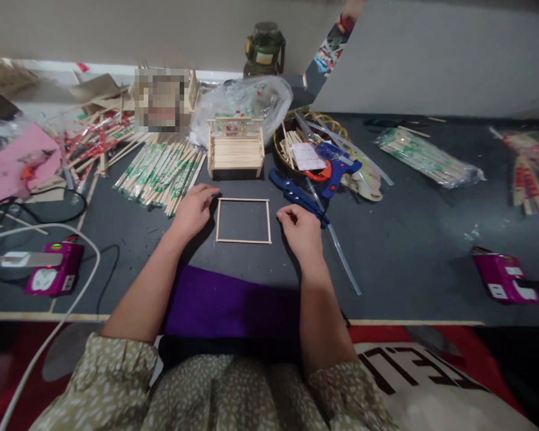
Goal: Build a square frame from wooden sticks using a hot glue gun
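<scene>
A square frame of thin wooden sticks (244,242) lies flat on the dark table between my hands. My left hand (192,211) rests by its upper left corner, fingers loosely curved and thumb apart; whether the fingertips touch the frame is hard to tell. To the right of the frame, slightly apart from it, is my right hand (302,232), its thumb and forefinger pinched together. Anything between them is too small to make out. Just behind the frame stands a small bench made of sticks (236,152). A dark blue hand tool (294,193) lies beyond my right hand.
A blue glue gun (336,166) lies against a wicker basket (278,146) of sticks. Paper-wrapped chopsticks (161,170) are heaped behind my left hand. A clear glue stick (345,260), purple cloth (233,305) and purple power adapters (56,269) with cables surround the work area.
</scene>
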`<state>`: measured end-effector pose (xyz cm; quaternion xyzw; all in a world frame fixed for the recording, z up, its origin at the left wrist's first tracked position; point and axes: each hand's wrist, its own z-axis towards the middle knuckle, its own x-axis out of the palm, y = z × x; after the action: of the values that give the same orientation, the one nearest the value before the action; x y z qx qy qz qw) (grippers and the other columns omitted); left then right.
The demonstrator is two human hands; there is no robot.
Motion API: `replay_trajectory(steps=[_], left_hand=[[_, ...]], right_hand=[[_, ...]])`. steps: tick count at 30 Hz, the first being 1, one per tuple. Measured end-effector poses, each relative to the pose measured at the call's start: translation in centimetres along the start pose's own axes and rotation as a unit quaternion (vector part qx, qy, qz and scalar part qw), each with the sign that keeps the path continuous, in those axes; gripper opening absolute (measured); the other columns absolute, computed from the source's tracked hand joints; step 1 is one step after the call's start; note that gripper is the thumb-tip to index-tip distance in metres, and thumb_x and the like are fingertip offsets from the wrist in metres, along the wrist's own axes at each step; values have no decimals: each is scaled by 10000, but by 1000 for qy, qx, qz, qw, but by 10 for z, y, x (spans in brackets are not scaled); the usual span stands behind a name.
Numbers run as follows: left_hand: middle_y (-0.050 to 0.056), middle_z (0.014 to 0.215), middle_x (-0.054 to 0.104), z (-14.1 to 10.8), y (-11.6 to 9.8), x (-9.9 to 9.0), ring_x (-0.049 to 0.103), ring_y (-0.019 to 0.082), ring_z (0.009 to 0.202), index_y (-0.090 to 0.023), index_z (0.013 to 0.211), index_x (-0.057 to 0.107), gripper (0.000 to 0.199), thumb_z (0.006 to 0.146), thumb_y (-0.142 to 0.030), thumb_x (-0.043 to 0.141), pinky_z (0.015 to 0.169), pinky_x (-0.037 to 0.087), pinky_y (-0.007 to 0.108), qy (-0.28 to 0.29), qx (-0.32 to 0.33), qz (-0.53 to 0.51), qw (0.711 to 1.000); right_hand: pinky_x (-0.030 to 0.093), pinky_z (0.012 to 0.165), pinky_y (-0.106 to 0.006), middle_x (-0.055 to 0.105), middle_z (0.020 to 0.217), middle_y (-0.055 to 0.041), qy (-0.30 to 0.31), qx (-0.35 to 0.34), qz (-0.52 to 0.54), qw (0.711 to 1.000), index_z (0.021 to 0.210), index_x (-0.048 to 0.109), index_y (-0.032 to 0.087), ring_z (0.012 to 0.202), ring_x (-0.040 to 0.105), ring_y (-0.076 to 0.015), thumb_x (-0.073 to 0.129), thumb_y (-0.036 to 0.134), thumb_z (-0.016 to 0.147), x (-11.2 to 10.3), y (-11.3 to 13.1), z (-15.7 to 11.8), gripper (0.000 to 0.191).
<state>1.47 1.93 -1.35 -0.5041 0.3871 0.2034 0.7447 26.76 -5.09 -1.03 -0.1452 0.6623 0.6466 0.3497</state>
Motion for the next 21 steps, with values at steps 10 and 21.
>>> replay_trajectory(steps=[10, 21], left_hand=[[115, 1176, 618, -15, 0, -23, 617, 206, 973, -150, 1239, 620, 373, 882, -246, 571, 850, 523, 361, 53, -34, -92, 994], [125, 1387, 398, -24, -4, -29, 554, 266, 1090, -245, 1482, 379, 953, 656, -340, 843, 995, 485, 432, 160, -9, -121, 980]], right_hand=[[421, 645, -314, 662, 691, -30, 15, 1, 44, 999, 748, 670, 197, 620, 558, -169, 604, 357, 807, -2, -3, -2, 183], [433, 738, -312, 692, 865, -34, 180, -305, -31, 935, 914, 748, 241, 834, 584, -182, 622, 248, 911, 16, 32, -26, 126]])
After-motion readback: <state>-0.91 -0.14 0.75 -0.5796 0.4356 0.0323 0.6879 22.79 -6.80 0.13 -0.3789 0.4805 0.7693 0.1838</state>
